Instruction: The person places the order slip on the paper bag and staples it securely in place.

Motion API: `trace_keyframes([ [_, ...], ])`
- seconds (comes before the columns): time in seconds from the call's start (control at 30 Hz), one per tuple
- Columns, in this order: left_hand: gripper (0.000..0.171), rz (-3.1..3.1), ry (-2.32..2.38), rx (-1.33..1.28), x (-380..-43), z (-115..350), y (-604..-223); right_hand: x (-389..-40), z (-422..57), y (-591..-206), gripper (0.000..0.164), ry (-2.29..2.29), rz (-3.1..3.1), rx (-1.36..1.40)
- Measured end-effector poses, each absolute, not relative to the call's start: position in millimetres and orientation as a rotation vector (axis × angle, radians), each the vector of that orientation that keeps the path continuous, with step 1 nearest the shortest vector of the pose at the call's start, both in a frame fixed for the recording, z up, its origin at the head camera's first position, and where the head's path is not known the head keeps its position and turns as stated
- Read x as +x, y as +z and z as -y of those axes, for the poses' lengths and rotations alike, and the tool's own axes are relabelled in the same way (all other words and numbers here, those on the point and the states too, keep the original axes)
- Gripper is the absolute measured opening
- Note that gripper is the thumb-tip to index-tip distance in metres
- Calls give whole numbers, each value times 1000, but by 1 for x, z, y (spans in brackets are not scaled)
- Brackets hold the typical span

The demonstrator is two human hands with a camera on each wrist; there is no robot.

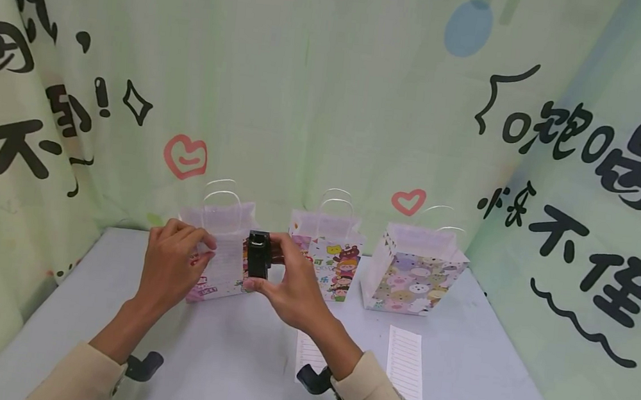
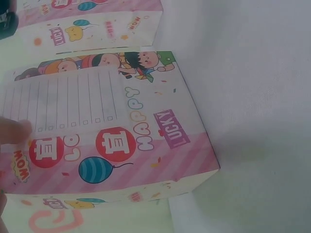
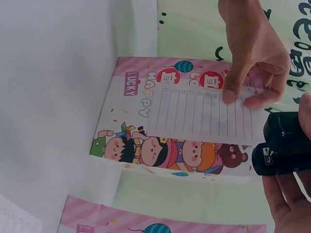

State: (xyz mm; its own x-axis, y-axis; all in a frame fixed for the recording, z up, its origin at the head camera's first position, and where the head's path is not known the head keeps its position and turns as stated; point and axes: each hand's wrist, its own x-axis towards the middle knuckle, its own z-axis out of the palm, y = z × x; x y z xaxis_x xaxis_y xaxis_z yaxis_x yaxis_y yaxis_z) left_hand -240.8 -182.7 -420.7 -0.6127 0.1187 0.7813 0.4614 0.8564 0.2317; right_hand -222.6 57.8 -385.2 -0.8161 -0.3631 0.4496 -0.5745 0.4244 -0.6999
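My left hand (image 1: pixel 165 272) pinches the top edge of a lined checklist slip (image 3: pixel 199 116), which lies flat against the front of the leftmost paper gift bag (image 1: pixel 212 289). That bag is pink and white with cartoon children along its lower front, and it stands upright on its base. In my right hand (image 1: pixel 300 291) is a small black stapler (image 1: pixel 258 255), gripped between thumb and fingers. In the right wrist view the stapler sits close beside the slip's edge, near the left hand's fingertips.
A matching bag (image 1: pixel 345 247) stands in the middle, and one with animal faces (image 1: pixel 416 286) to the right. Two more lined slips, one at the right (image 1: pixel 405 366) and one partly under my right forearm (image 1: pixel 308 350), lie on the white table (image 1: pixel 484 370). A printed curtain (image 1: pixel 307 96) hangs behind.
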Motion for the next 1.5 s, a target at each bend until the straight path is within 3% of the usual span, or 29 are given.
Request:
trace_keyframes([
  [0.8,27,2212,-530,-443,-242,183,-419,-262,-21,-367,70,1447,2280,1074],
  [1.5,25,2202,-483,-440,-241,185,-419,-274,-4,-368,69,1277,2496,1089],
])
